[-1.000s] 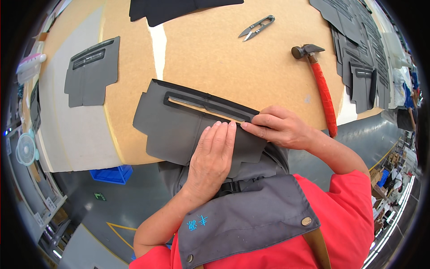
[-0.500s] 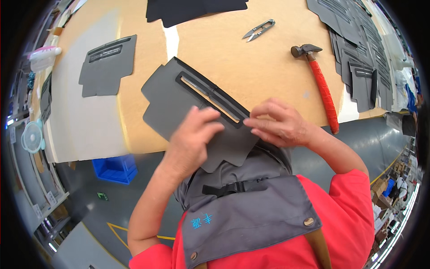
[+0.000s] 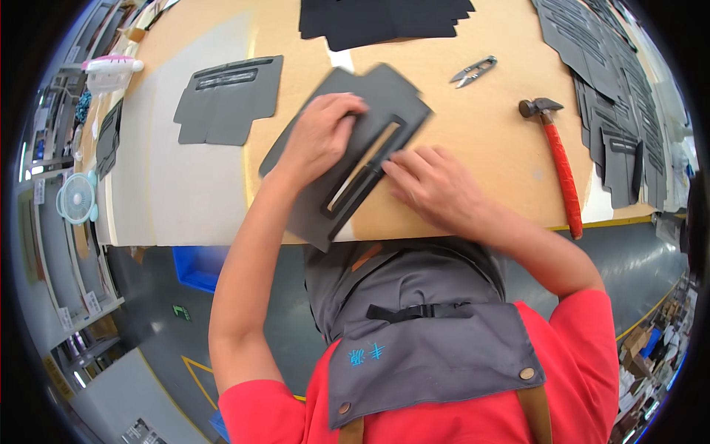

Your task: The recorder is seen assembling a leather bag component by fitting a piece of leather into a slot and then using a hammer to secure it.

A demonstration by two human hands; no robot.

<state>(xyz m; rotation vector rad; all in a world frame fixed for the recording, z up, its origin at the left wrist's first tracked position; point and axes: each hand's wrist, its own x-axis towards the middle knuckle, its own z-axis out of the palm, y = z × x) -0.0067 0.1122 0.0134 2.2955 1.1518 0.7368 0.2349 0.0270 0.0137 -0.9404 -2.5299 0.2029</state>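
Both hands press flat, gripping nothing, left hand (image 3: 319,137) and right hand (image 3: 433,185), on the grey slotted panel (image 3: 347,159) at the table's (image 3: 488,140) near edge; it looks thin, light, floppy, best held by its edges.

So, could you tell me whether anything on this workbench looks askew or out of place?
The grey slotted panel under the left hand and right hand lies diagonally, its lower corner hanging past the table edge. The red-handled hammer rests close to that edge too.
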